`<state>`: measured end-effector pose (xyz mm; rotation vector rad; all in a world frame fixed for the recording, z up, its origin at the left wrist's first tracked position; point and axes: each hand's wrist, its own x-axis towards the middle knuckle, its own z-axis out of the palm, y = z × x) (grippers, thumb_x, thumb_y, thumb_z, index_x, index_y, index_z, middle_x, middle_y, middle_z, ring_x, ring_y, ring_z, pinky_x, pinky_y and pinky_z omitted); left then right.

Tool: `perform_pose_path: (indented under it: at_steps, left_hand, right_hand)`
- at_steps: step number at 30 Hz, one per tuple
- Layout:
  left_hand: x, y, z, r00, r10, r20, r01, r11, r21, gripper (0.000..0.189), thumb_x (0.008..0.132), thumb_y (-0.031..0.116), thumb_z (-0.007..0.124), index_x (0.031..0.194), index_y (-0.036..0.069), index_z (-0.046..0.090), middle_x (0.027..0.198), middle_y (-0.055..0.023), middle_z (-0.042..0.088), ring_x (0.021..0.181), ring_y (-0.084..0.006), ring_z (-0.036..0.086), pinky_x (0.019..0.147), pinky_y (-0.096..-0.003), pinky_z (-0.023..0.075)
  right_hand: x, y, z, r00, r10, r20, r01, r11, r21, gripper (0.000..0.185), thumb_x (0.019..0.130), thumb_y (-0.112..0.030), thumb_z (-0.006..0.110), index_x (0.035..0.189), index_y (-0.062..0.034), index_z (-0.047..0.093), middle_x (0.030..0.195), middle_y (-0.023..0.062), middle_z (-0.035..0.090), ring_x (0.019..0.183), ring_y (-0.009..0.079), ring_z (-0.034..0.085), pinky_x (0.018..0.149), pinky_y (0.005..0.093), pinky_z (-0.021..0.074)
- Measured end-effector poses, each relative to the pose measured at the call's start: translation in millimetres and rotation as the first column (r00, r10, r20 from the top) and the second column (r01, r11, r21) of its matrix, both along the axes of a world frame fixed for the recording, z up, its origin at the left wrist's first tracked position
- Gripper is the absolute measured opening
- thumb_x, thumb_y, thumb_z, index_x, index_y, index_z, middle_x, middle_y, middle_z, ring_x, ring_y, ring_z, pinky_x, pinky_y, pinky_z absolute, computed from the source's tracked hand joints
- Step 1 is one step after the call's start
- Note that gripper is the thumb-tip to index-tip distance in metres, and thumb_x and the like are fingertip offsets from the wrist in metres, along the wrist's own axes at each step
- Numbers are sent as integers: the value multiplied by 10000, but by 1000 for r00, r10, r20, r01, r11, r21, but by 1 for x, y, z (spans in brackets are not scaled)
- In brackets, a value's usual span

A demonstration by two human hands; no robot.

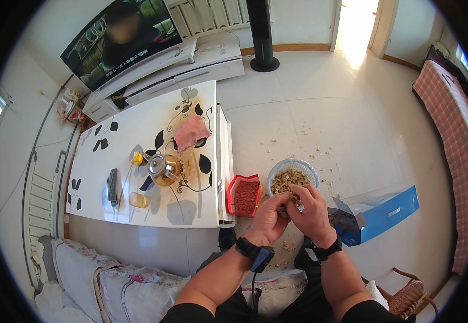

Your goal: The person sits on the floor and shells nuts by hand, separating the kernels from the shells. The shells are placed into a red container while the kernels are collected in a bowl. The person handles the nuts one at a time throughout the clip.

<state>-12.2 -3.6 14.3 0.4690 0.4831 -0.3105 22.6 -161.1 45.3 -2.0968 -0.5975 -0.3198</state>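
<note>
My left hand [269, 218] and my right hand [310, 212] meet at the fingertips above the near rim of a plastic basin [315, 173]. Small tan peanut pods [281, 209] show between the curled fingers of both hands; the fingertips partly hide them. Peanut shells [288, 179] heap up inside the basin. Left of it stands an open red box [231, 198] with reddish peanut kernels [246, 196] in it. A blue carton [391, 216] lies to the right of my right hand, its open end towards me, with dark brownish contents partly in shadow.
A white table [96, 161] on the left bears a glass teapot [164, 169], a glass cup [138, 200], a pink cloth [191, 133] and a dark remote-like object [113, 187]. Shell bits [318, 149] litter the floor. A wicker chair [409, 296] stands at lower right. A cable hangs from my left wrist device [262, 259].
</note>
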Motion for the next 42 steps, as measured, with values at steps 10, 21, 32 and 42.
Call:
perform_pose_path:
  at_steps: [10,21,32,42]
  left_hand:
    - [-16,5,5,997,36,75,-40,998,44,42,1109,149,749,1112,130,786,1014,13,776,899,-116,701,857,-342,585]
    - [-34,14,9,985,-72,154,62,996,71,65,1110,163,774,1058,128,755,1024,14,765,929,-124,723,878,-325,617]
    - [-15,15,13,993,-9,122,-3,995,100,75,1124,172,731,1060,137,748,992,7,767,880,-124,716,811,-329,586]
    - [-11,9,9,978,36,205,-84,969,232,109,1084,190,829,1054,115,756,922,18,735,790,-102,639,733,-281,520]
  right_hand:
    - [-19,0,16,1000,13,20,-12,1000,-25,156,904,-94,809,1046,-48,761,935,146,716,857,398,724,742,491,595]
    - [-26,4,17,985,111,131,-102,992,-73,207,851,-73,790,786,-35,597,762,143,638,712,396,673,619,492,547]
    - [-18,8,16,994,76,-81,-69,994,84,109,900,-51,842,934,-27,741,842,127,690,698,340,695,610,439,564]
    - [-11,1,10,983,94,-160,-56,972,227,113,982,-44,835,1071,2,784,898,104,738,719,206,701,652,334,560]
